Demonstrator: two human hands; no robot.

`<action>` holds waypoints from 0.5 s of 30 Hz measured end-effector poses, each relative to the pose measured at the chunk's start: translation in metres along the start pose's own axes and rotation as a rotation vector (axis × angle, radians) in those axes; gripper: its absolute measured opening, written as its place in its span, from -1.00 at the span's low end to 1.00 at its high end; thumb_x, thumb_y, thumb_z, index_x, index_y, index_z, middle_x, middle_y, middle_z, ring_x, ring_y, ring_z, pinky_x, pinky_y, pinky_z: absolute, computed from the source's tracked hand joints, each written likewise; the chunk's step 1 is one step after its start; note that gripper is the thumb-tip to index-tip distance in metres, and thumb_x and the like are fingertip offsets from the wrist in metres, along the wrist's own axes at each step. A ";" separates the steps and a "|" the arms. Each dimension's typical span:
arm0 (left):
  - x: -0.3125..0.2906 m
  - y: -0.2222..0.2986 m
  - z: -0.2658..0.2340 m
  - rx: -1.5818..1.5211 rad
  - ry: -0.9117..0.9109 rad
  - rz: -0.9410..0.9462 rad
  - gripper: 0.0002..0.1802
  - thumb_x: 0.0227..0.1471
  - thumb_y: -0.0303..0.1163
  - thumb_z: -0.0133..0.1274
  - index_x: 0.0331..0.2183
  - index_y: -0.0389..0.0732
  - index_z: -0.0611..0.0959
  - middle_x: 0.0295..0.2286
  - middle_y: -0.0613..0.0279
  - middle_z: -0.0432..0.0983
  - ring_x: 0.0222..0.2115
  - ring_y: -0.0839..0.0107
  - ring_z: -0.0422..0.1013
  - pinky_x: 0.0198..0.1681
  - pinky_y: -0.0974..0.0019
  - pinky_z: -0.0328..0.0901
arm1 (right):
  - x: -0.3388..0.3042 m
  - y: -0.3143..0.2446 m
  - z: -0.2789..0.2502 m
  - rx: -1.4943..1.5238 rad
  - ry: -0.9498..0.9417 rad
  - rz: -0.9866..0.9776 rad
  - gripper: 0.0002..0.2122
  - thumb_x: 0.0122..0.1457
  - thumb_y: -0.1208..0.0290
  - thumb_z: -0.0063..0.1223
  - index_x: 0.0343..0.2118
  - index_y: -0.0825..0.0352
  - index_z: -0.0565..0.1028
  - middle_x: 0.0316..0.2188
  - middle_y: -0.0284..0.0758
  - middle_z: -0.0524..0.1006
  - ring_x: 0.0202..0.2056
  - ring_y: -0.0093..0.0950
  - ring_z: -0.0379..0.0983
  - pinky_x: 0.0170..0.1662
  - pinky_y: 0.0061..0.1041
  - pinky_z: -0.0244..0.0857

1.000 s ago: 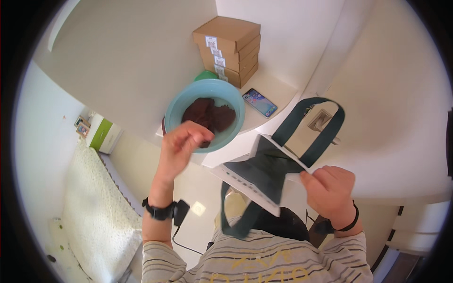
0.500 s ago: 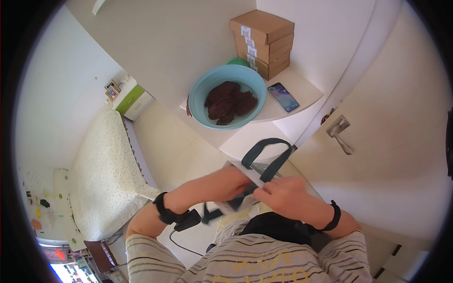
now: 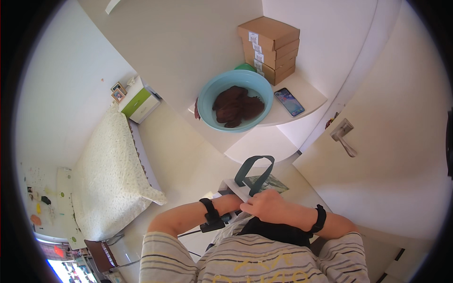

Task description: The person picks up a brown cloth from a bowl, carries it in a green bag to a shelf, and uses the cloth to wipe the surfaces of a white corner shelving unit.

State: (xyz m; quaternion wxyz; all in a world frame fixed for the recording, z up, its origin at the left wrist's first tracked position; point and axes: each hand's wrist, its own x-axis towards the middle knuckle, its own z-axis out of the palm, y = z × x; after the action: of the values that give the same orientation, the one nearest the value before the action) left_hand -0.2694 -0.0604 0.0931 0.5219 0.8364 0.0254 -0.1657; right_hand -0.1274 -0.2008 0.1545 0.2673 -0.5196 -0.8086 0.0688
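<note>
Tote bag (image 3: 255,181) pinched under right hand (image 3: 266,206) fingers (handle up)

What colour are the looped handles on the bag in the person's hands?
Dark teal-green looped handles, seen in the head view, on the white bag.

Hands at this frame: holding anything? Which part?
Both hands grip a white tote bag with dark green handles near its top edge: right hand on the rim below the handles, left hand mostly hidden behind it.
</note>
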 end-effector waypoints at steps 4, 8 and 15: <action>-0.016 -0.011 0.003 -0.067 0.077 -0.082 -0.79 -0.06 -0.44 -0.02 -0.31 -0.25 0.59 -0.29 -0.02 0.53 -0.25 0.07 0.45 -0.20 0.18 0.32 | 0.010 0.003 0.003 0.051 -0.010 -0.017 -0.91 -0.10 0.48 0.01 -0.50 0.24 0.36 -0.65 -0.36 0.43 -0.57 -0.39 0.47 -0.60 -0.42 0.29; -0.025 -0.016 0.007 -0.089 0.164 -0.191 -0.80 -0.06 -0.42 -0.02 -0.33 -0.24 0.60 -0.29 -0.02 0.53 -0.25 0.06 0.46 -0.22 0.18 0.32 | 0.018 0.007 0.020 0.061 -0.020 0.013 -0.89 -0.14 0.49 0.03 -0.50 0.23 0.37 -0.65 -0.36 0.41 -0.56 -0.35 0.45 -0.59 -0.39 0.26; -0.017 0.000 -0.033 0.435 0.303 -0.183 -0.84 -0.07 -0.41 0.06 -0.37 -0.23 0.60 -0.33 0.08 0.53 -0.34 0.10 0.46 -0.29 0.16 0.36 | 0.016 0.052 0.042 -0.013 -0.140 0.326 -0.90 -0.09 0.42 0.08 -0.49 0.22 0.41 -0.63 -0.30 0.48 -0.52 -0.25 0.48 -0.52 -0.24 0.28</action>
State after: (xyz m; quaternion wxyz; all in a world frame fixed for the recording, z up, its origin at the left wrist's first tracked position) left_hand -0.2769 -0.0294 0.1110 0.3033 0.9382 0.1425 -0.0869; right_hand -0.1118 -0.1558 0.1042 0.1924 -0.6396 -0.7305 0.1422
